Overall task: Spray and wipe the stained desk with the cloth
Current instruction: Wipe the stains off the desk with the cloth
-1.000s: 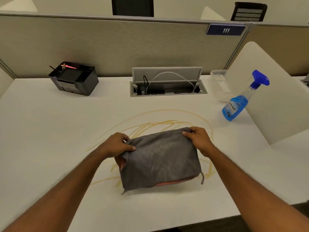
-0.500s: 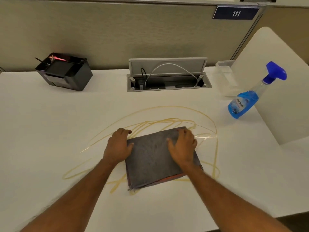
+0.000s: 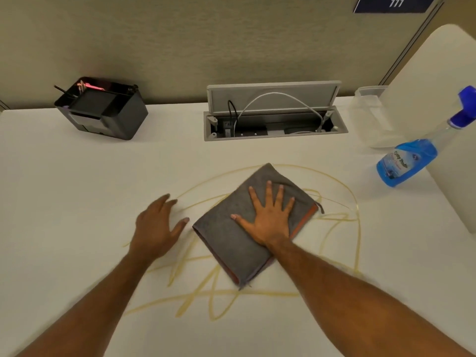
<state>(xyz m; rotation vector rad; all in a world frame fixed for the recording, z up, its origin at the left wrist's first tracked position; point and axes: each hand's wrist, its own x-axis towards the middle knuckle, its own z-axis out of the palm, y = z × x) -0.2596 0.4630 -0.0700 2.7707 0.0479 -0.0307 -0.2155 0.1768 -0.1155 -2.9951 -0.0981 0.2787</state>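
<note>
Both hands had let go of the cloth's far edge. From the head camera, my right hand lay flat and open on the folded grey cloth, fingers spread and the palm pressing it to the table. My left hand had come off the cloth and sat open just beside its left edge, fingers loose, gripping nothing; I could not tell whether it touched the table or hovered over it.

A second before, I had been holding the cloth up by two corners. Half a second before, both palms were pressing it down square to me. By this moment it had turned to sit like a diamond, one corner pointing away from me, an orange edge showing along its right and lower sides.

It lay in the middle of the yellow looping stain, whose lines ran out on every side, so I judged that almost none of it had been wiped. The blue spray bottle stood untouched, well apart at the right, near the clear tub. The black organiser and the open cable box were at the back.

I judged the folding was done and one-handed wiping was beginning.
</note>
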